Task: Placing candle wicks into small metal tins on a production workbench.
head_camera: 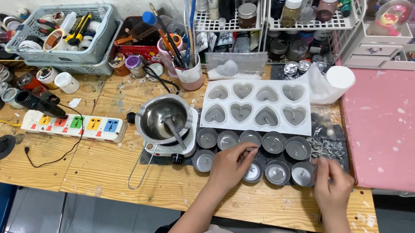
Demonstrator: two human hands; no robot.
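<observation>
Left hand point(231, 166) pinching at small tin point(253, 171), right hand point(331, 185) fingers closing beside tin point(302, 173); tins likely light, rigid, best gripped at rim.

Person's wearing a light cream t-shirt with big grey block lettering across the chest (it shows at the bottom centre of the frame). Both forearms are bare, no sleeves reaching them. Left hand point(231, 166) and right hand point(332, 184) have no gloves, rings or watch that I can spot
</observation>
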